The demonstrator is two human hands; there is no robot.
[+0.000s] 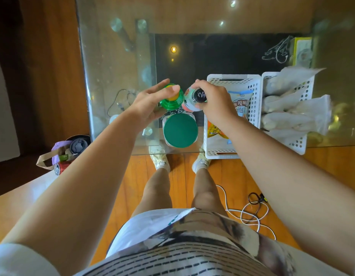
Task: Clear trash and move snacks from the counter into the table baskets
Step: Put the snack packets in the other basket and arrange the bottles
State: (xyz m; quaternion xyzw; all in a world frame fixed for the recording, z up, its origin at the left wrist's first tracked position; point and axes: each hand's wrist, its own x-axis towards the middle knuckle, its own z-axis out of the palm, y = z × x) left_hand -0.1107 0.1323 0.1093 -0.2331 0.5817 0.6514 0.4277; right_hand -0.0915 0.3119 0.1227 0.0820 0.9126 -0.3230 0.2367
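On the glass table (117, 80) stand a green bottle (170, 102) with a yellow cap and a clear bottle (190, 102) with a black cap, side by side. My left hand (152, 100) hovers over the green bottle with straight fingers, the thumb near its cap. My right hand (212, 100) grips the black-capped bottle at its neck. A jar with a round green lid (180, 130) stands just in front of both bottles. To the right, a white basket (212, 152) holds snack packets (239, 105).
A second white basket (300, 144) at the far right holds clear plastic bags. Left of the table on the floor sits a paper bag (59, 156) with trash and cans. White and black cables (250, 212) lie on the wooden floor by my feet.
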